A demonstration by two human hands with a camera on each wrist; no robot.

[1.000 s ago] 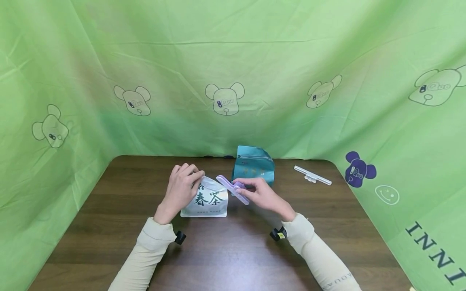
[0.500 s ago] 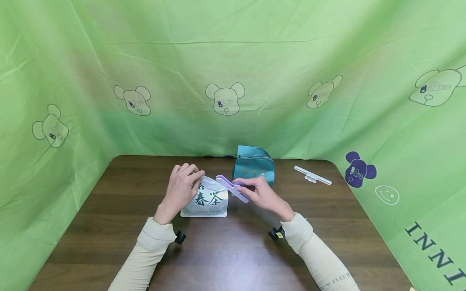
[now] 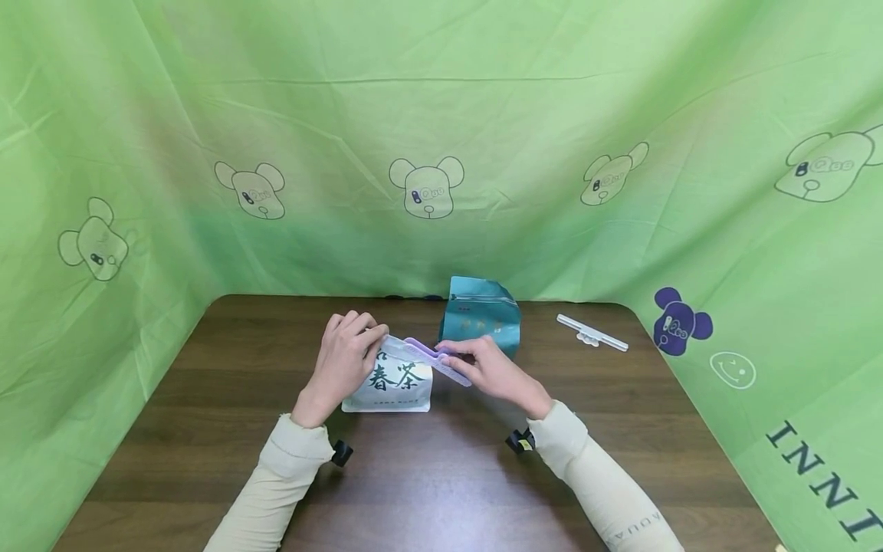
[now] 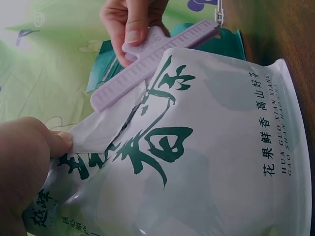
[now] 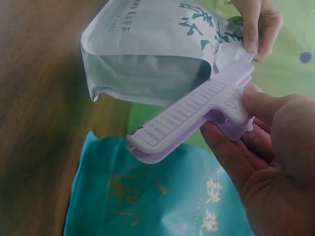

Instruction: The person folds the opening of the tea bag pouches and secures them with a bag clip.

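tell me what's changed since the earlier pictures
The right hand, gripping the long light-purple plastic clip, has moved slightly left, bringing the clip's end further over the folded top of the white bag with green lettering. The left hand still holds that bag; the teal bag with gold lettering and white bar-shaped clip stay put.

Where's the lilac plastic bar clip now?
Right wrist view, centre: the right hand pinches the clip at the folded top of the white printed pouch, teal pouch below.
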